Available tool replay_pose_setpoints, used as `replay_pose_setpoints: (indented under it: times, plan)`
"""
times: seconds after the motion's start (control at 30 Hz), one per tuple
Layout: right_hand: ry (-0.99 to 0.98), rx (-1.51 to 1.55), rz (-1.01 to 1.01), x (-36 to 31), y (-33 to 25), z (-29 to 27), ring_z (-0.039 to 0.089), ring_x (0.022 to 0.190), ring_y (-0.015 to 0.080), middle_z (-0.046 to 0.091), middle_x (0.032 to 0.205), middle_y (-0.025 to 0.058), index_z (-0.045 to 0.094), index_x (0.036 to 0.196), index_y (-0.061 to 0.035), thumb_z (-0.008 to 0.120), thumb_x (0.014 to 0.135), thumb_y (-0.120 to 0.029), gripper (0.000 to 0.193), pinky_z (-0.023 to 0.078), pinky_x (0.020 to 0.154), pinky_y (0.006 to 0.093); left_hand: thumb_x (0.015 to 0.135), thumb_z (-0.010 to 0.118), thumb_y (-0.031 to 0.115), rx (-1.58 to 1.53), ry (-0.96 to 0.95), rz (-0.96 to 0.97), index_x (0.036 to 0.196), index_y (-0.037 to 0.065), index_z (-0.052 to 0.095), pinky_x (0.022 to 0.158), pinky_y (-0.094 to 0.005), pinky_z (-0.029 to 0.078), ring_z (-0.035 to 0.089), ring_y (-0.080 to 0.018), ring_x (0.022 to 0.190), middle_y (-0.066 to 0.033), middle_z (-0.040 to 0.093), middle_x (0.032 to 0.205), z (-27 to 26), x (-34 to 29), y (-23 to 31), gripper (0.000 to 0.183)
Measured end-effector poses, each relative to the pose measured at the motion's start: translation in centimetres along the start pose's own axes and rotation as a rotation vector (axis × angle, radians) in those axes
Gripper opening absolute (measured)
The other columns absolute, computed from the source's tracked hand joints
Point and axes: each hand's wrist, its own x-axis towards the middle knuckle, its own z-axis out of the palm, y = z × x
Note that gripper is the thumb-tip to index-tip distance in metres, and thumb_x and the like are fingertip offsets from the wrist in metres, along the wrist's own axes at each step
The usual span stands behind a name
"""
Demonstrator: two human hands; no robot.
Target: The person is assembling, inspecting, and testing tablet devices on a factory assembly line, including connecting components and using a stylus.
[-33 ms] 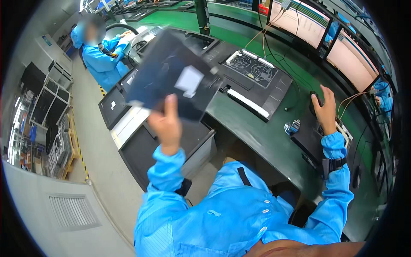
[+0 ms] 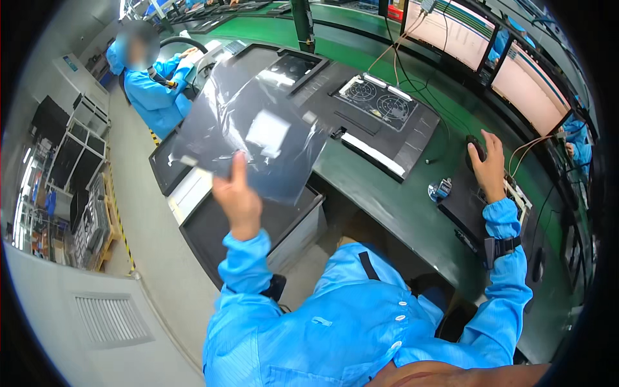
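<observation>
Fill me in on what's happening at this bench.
A person in blue workwear has a dark, film-covered panel gripped at its near edge in the left hand, in the air, with a black tray below. The right hand is spread beside a dark mouse. Farther left, a co-worker also wears blue.

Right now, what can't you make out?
All in the head view:
Left hand: fingers below the glossy sheet are hidden by it.
Sheet's underside: faces away.
White patch: blur leaves any print unreadable.
Right hand: grip unclear; it partly covers the dark mouse.
Left monitor: text too small.
</observation>
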Motion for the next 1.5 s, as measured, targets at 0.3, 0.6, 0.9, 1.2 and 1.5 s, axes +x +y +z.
replay_pose_setpoints:
  times: [0.3,0.6,0.9,1.2,1.5]
  plan:
    - [0.056,-0.057,0.03,-2.6,-0.7,1.8,0.06,0.114,0.0398,0.061,0.123,0.021,0.068,0.119,-0.0016,0.074,0.083,-0.034,0.049,0.049,0.098,0.0479,0.1,0.058,0.011,-0.026,0.109,-0.865,0.139,-0.004,0.05,0.103,-0.0529,0.052,0.063,-0.0375,0.12,-0.0215,0.061,0.133,-17.7,0.6,-8.4,0.043]
    - [0.063,-0.058,0.089,-3.4,-0.2,1.6,0.057,0.118,0.0414,0.054,0.132,0.0235,0.063,0.129,-0.0039,0.073,0.085,-0.034,0.054,0.047,0.101,0.0484,0.093,0.063,0.025,0.204,0.171,-0.839,0.145,-0.008,0.039,0.11,-0.0438,0.043,0.055,-0.0313,0.127,-0.0207,0.053,0.14,-16.9,0.3,-10.2,0.066]
    - [-0.037,-0.024,0.091,-3.5,0.4,2.2,0.056,0.119,0.0439,0.052,0.136,0.0243,0.062,0.131,-0.0068,0.072,0.086,-0.034,0.054,0.045,0.103,0.0504,0.102,0.043,0.005,0.067,0.116,-0.675,0.141,-0.005,0.046,0.107,-0.0502,0.046,0.056,-0.0345,0.124,-0.0212,0.054,0.137,-17.8,-0.9,-12.3,0.04]
    - [0.014,0.002,0.073,-3.6,-0.6,2.4,0.055,0.122,0.0439,0.049,0.14,0.0249,0.053,0.139,-0.005,0.072,0.085,-0.034,0.064,0.045,0.104,0.0498,0.102,0.044,0.005,0.08,0.068,-0.565,0.144,0.0,0.046,0.104,-0.0478,0.05,0.058,-0.0337,0.124,-0.0194,0.055,0.138,-17.7,-2.2,-10.7,0.043]
    - [-0.035,-0.015,0.081,-2.6,1.1,2.4,0.052,0.13,0.0441,0.047,0.145,0.0254,0.046,0.147,-0.0037,0.071,0.089,-0.035,0.071,0.045,0.107,0.0472,0.102,0.048,0.0,0.16,0.209,-0.472,0.141,-0.006,0.049,0.098,-0.0393,0.052,0.064,-0.0275,0.115,-0.0159,0.062,0.133,-15.5,-0.7,-13.1,0.039]
